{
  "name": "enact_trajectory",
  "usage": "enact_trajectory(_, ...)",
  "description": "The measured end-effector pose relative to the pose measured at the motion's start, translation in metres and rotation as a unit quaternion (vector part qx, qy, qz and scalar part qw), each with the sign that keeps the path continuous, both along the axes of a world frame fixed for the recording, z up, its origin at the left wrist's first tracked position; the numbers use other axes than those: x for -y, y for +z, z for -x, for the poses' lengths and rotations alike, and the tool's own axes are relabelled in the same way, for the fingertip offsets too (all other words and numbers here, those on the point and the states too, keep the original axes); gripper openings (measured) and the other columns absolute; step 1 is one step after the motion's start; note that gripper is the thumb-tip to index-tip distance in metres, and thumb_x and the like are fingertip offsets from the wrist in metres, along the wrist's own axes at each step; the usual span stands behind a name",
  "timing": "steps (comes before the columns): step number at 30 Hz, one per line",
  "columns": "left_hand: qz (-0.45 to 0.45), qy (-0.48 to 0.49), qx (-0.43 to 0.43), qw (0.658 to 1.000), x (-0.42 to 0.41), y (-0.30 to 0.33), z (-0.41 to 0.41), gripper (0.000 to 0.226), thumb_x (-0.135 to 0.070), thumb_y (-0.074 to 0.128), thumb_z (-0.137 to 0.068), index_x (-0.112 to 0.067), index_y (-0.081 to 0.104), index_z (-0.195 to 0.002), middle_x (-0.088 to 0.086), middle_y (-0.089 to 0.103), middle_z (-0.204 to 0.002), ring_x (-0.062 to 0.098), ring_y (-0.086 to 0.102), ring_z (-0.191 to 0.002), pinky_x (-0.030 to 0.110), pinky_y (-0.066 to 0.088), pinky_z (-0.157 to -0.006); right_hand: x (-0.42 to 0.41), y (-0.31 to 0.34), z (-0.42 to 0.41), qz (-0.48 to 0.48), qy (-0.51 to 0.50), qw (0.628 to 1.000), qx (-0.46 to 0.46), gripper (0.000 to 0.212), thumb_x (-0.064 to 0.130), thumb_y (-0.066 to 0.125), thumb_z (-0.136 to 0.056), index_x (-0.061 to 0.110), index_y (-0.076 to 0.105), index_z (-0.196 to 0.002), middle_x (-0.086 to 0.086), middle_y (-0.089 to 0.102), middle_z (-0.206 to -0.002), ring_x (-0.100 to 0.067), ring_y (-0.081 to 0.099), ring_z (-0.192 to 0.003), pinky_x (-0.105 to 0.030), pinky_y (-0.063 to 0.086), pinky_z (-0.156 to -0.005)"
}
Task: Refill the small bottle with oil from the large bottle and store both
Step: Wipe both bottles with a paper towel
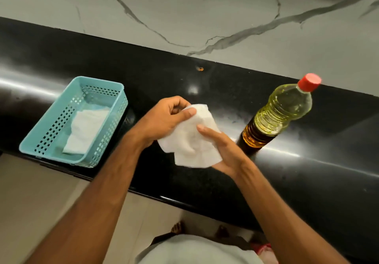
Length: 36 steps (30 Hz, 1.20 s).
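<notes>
Left hand (164, 120): fingers curled, thumb pinching top of white tissue (190, 140); right hand (223, 150): fingers nearly straight, flat under/against tissue's lower right, w/ both forearms angled in over black counter (307, 181). Large oil bottle (281, 113), red cap on, upright on counter just right of hands; small bottle not seen. Teal basket (51, 132) w/ folded tissue inside at counter's left edge, marble wall behind, tile floor below.
</notes>
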<state>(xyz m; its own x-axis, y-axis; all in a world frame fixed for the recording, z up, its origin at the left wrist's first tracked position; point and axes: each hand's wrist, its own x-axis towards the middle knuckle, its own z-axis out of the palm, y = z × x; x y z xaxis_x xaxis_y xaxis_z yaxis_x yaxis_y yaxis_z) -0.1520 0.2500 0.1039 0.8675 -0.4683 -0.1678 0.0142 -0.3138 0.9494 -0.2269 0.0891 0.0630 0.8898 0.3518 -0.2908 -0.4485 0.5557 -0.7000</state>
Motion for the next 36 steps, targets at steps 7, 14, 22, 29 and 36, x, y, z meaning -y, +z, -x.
enact_trajectory(7, -0.209, 0.089, 0.141, 0.964, 0.004, -0.04, -0.019, 0.015, -0.037, 0.062, -0.088, -0.025, 0.062, -0.097, -0.009, 0.064, -0.087, 0.009, 0.062, -0.083, 0.032, 0.052, -0.078, 0.029, -0.019, 0.017, 0.118, -0.168, 0.973, -0.111, 0.024, 0.014, 0.05, -0.099, 0.008, 0.062, -0.119, -0.015, 0.071, -0.109, -0.029, 0.066, -0.101, -0.044, 0.052, -0.088)
enact_trajectory(14, -0.426, 0.004, 0.257, 0.867, 0.037, -0.051, -0.026, 0.034, -0.046, 0.049, -0.093, -0.021, 0.047, -0.116, 0.006, 0.058, -0.11, 0.031, 0.06, -0.098, 0.039, 0.047, -0.074, 0.053, -0.017, 0.012, 0.446, -0.251, 0.858, -0.047, 0.042, 0.017, 0.05, -0.1, 0.008, 0.044, -0.141, -0.007, 0.055, -0.127, -0.024, 0.052, -0.114, -0.038, 0.042, -0.094)
enact_trajectory(22, -0.433, -0.077, 0.272, 0.856, 0.045, -0.033, -0.027, 0.024, -0.041, 0.046, -0.096, -0.017, 0.05, -0.101, 0.006, 0.061, -0.099, 0.027, 0.058, -0.083, 0.04, 0.045, -0.068, 0.026, -0.01, 0.004, 0.448, -0.23, 0.864, 0.018, 0.011, 0.013, 0.045, -0.101, 0.018, 0.05, -0.109, -0.005, 0.06, -0.1, -0.02, 0.058, -0.096, -0.036, 0.047, -0.086)
enact_trajectory(29, -0.306, -0.018, 0.344, 0.888, 0.048, 0.013, -0.006, 0.015, -0.037, 0.046, -0.097, -0.023, 0.044, -0.093, -0.001, 0.057, -0.077, 0.012, 0.052, -0.061, 0.021, 0.03, -0.049, -0.016, 0.004, -0.004, 0.404, -0.211, 0.878, 0.146, 0.027, 0.029, 0.034, -0.106, 0.026, 0.058, -0.094, 0.007, 0.059, -0.082, 0.002, 0.055, -0.073, -0.016, 0.045, -0.07)
enact_trajectory(36, -0.294, -0.118, 0.34, 0.885, 0.036, 0.028, 0.005, 0.014, -0.035, 0.045, -0.099, -0.022, 0.048, -0.104, -0.003, 0.056, -0.089, 0.011, 0.052, -0.074, 0.019, 0.038, -0.065, -0.007, 0.01, 0.0, 0.339, -0.205, 0.914, 0.081, 0.029, 0.045, 0.029, -0.104, 0.037, 0.056, -0.093, 0.009, 0.064, -0.092, -0.005, 0.061, -0.084, -0.02, 0.05, -0.072)
